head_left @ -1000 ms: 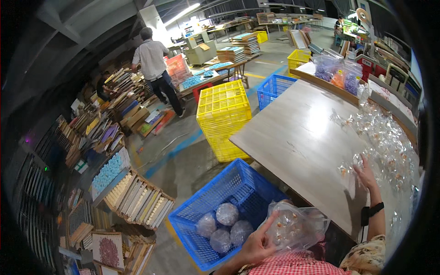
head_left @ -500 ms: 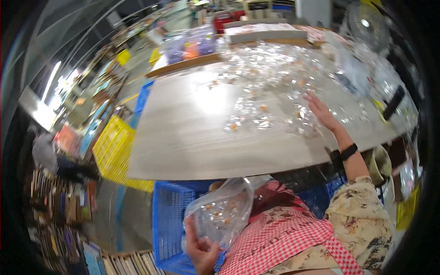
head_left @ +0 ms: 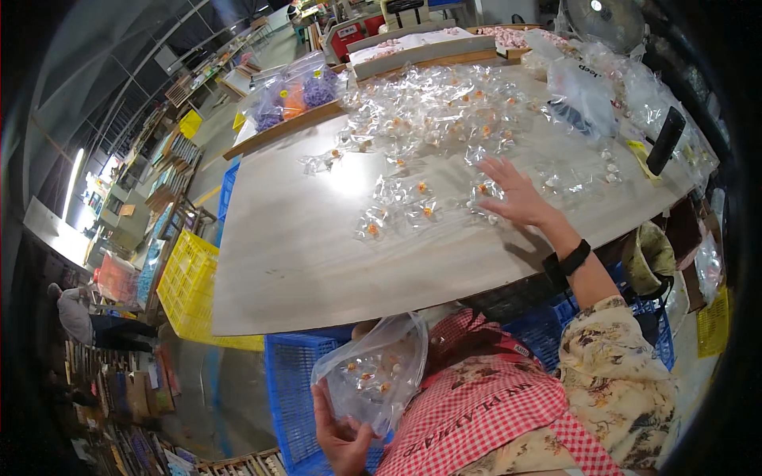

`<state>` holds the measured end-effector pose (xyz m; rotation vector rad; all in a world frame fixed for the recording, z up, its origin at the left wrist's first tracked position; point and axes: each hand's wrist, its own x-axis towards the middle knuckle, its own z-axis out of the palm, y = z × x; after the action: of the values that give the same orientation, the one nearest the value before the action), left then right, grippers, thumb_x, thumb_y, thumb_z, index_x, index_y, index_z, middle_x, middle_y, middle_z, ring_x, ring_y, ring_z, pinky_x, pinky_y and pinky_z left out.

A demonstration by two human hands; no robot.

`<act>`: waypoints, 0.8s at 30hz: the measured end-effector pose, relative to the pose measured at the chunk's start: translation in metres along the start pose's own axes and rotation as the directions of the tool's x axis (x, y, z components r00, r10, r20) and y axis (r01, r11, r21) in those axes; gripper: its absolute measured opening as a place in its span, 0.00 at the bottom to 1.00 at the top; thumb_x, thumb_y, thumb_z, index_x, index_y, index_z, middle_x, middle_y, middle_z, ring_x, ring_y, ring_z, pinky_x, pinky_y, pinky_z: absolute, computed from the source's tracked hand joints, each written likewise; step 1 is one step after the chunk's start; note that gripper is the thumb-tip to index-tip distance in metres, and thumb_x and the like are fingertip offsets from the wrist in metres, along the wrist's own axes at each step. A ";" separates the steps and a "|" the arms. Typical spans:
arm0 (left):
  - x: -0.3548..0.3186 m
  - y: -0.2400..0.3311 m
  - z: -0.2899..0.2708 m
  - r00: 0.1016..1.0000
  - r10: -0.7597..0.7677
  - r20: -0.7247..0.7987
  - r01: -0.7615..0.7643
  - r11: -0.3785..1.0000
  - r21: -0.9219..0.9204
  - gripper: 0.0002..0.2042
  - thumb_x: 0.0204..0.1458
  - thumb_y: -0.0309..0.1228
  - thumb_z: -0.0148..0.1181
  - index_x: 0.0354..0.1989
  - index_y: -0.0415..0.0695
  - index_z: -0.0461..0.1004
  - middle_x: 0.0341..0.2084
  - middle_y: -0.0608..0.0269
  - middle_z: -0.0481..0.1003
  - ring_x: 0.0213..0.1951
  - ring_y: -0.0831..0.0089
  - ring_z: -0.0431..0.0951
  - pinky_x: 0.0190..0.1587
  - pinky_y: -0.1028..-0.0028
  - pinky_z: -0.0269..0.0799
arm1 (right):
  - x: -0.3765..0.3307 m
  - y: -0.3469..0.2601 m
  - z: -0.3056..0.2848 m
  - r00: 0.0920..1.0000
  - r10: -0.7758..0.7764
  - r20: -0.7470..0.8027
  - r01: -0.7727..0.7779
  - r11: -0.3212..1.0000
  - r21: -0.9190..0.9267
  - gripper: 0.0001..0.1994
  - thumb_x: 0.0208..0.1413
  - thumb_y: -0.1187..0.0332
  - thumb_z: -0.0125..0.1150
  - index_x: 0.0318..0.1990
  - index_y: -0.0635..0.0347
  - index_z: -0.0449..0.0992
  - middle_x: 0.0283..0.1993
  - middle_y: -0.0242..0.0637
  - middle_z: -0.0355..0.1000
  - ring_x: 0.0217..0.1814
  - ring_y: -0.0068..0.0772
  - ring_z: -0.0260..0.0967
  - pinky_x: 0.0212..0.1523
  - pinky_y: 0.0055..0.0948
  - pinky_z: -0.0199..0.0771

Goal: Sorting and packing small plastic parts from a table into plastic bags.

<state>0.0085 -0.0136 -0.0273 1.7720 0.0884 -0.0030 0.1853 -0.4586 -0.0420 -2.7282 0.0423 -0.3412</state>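
Note:
My left hand (head_left: 343, 436) grips the bottom of a clear plastic bag (head_left: 379, 371) partly filled with small clear packets holding orange bits. It hangs over a blue crate (head_left: 287, 397) below the table edge. My right hand (head_left: 514, 193), fingers spread, rests flat on small clear packets (head_left: 401, 208) scattered over the grey table (head_left: 302, 254). A black band sits on that wrist.
More clear packets and bags cover the far and right side of the table. A black remote-like bar (head_left: 665, 140) lies at the right edge. Yellow crates (head_left: 189, 293) stand left of the table. A person (head_left: 83, 317) stands by shelves at far left.
The view has swung from the floor and crates up to the table. My left hand keeps hold of the bag, and my right hand stays spread on the packets.

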 end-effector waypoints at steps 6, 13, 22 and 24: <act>-0.004 0.000 0.002 1.000 0.026 -0.006 -0.026 0.999 0.028 0.44 0.33 0.11 0.57 0.65 0.40 0.46 0.64 0.59 0.50 0.17 0.90 0.53 0.17 0.86 0.56 | 0.002 0.000 0.037 0.989 -0.029 0.144 0.065 0.964 -0.257 0.26 0.51 0.46 0.53 0.58 0.35 0.63 0.66 0.36 0.50 0.67 0.50 0.44 0.58 0.61 0.48; 0.000 -0.002 0.001 0.999 0.014 -0.042 -0.013 0.999 0.034 0.44 0.32 0.12 0.55 0.65 0.40 0.46 0.65 0.58 0.48 0.18 0.90 0.53 0.17 0.87 0.56 | -0.003 0.028 0.044 0.931 -0.344 -0.120 0.324 0.933 -0.157 0.11 0.46 0.60 0.60 0.38 0.48 0.72 0.43 0.32 0.67 0.46 0.42 0.63 0.38 0.40 0.69; 0.008 0.028 0.005 0.995 -0.015 0.099 0.021 0.998 -0.061 0.46 0.33 0.11 0.50 0.66 0.39 0.36 0.66 0.52 0.42 0.20 0.85 0.69 0.22 0.83 0.69 | 0.010 -0.081 0.025 0.938 0.035 0.344 -0.311 0.521 0.795 0.16 0.57 0.58 0.52 0.25 0.63 0.72 0.16 0.26 0.65 0.16 0.15 0.59 0.16 0.19 0.60; 0.006 0.033 0.008 0.995 -0.028 0.095 0.034 0.998 -0.060 0.45 0.35 0.12 0.51 0.66 0.40 0.36 0.62 0.53 0.51 0.20 0.86 0.68 0.22 0.83 0.68 | -0.012 -0.133 0.025 0.900 -0.127 0.416 -0.332 0.419 0.845 0.16 0.57 0.58 0.52 0.27 0.62 0.74 0.18 0.29 0.68 0.16 0.14 0.61 0.15 0.17 0.61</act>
<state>0.0170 -0.0280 0.0031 1.7064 0.0476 -0.1048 0.1772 -0.3257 -0.0167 -1.5961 -0.0748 0.2537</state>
